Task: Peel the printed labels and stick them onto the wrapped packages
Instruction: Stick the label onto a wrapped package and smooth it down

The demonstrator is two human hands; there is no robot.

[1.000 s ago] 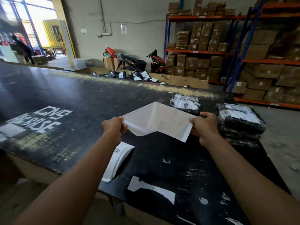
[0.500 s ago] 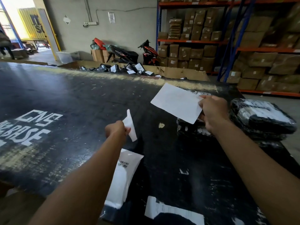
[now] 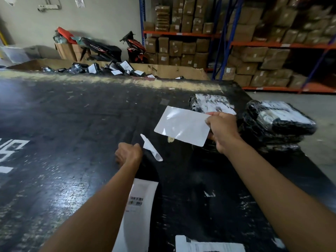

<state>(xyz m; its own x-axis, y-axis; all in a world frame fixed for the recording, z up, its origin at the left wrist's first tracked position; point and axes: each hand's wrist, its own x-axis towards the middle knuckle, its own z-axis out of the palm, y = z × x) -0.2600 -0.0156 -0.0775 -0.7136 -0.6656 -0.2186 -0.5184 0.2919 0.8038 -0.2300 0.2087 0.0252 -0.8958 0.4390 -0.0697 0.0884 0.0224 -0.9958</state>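
above the table [image 3: 72, 124], right hand [image 3: 223, 131] pinches label [image 3: 181, 125], left hand [image 3: 128, 154] pinches strip [image 3: 151, 149].

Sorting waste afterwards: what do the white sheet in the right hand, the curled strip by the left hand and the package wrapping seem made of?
White sheet: coated paper, probably; glossy glare patches. Curled strip: thin matte paper, rolled at one end. Package wrapping: black plastic film, apparently; shiny crinkles.

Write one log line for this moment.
left hand: pinches backing strip | right hand: holds peeled label | next: stick onto package
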